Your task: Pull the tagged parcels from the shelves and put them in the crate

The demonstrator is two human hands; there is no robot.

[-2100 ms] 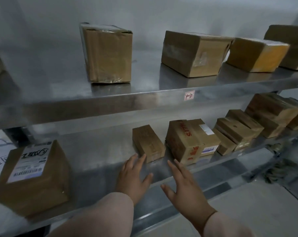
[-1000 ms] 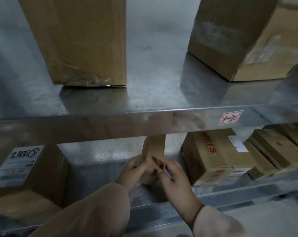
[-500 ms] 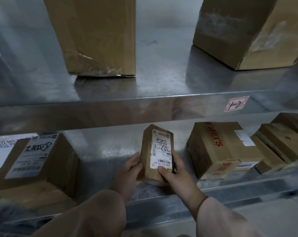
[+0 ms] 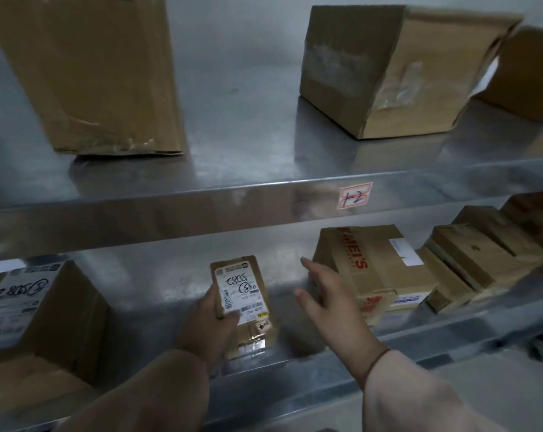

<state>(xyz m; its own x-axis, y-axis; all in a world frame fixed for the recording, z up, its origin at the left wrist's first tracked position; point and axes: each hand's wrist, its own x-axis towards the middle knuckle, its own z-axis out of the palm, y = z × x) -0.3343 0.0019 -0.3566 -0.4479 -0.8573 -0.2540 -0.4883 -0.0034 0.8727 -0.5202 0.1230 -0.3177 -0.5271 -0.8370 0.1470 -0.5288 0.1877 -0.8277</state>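
A small brown parcel (image 4: 245, 302) with a white handwritten label and a little tag sticker is held over the lower steel shelf (image 4: 157, 285). My left hand (image 4: 209, 322) grips it from the left, thumb across the label. My right hand (image 4: 326, 302) hovers to its right with fingers spread, holding nothing, its fingertips close to the box with red lettering (image 4: 376, 269). No crate is in view.
A large labelled box (image 4: 30, 310) sits at the lower shelf's left. Several small cartons (image 4: 476, 257) lie at the right. The upper shelf (image 4: 264, 194) carries a tall box (image 4: 89, 70), a tilted box (image 4: 395, 70) and a paper tag (image 4: 356, 195).
I reached in with both hands, turned the small parcel label-up and lifted it. Since then my right hand has let go and moved right; my left hand alone holds it.
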